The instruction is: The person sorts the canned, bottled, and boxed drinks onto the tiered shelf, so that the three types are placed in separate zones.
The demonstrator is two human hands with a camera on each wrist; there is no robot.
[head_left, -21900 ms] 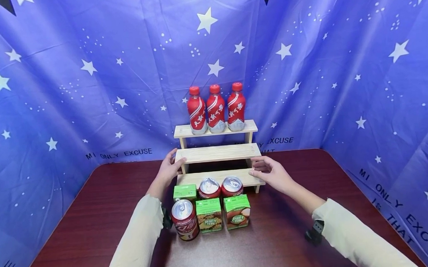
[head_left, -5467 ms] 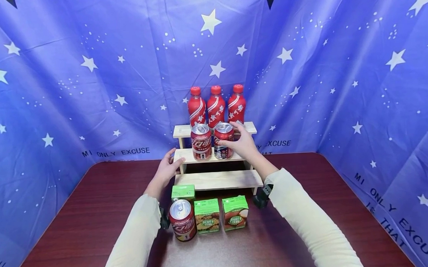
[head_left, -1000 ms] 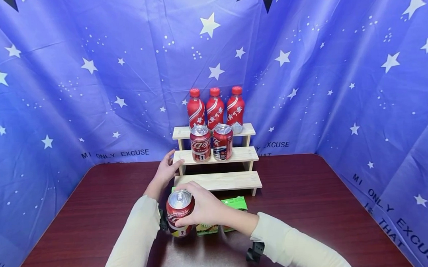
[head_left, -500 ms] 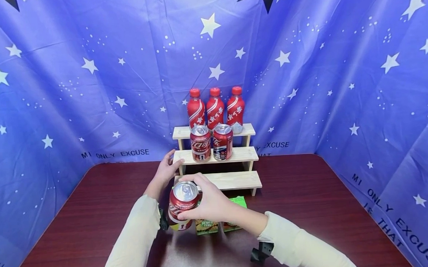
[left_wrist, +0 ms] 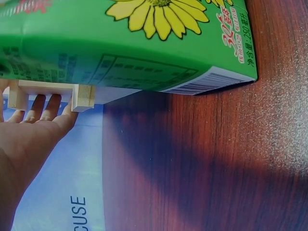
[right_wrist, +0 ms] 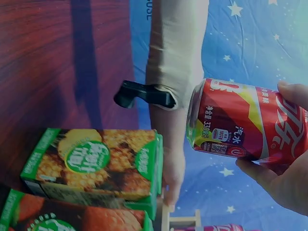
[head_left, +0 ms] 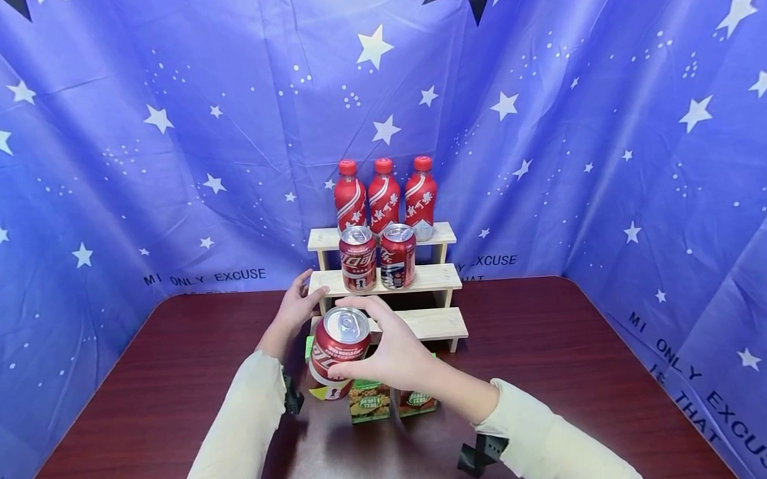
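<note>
Long cream sleeves clothe the person's arms, with a compact black camera worn at each wrist.

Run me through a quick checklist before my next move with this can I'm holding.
1. Right hand gripping the held can: ok.
2. The held can level: not ok, it's tilted.
3. Left hand holding left end of middle shelf: ok.
4. Two cans on middle shelf upright: ok.
5. Bare space at right end of middle shelf: ok.
6. Left part of bottom shelf clear: cannot tell, the held can and right hand block it.
</note>
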